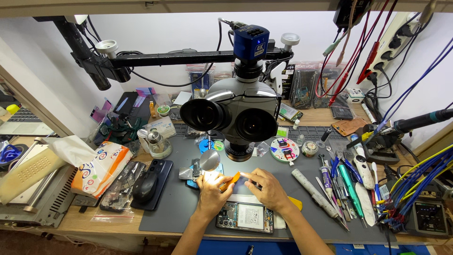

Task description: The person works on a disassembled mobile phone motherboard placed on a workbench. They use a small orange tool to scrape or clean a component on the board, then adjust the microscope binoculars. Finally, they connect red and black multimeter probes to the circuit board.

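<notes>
Orange pry tool [230, 181] sits pinched in the left hand [211, 191], its tip angled toward the right hand [267, 188], whose fingers curl together, index pointing at the tool. Just below both hands lies an opened phone [245, 217] on the grey mat [179, 208]. Above them hangs the microscope [240, 113]; right of the right hand, a row of tools [339, 189] covers the surface.

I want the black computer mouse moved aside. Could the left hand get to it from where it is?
Probably yes: the left hand holds an orange plastic pry tool, but the black computer mouse lies uncovered just to its left.
</notes>
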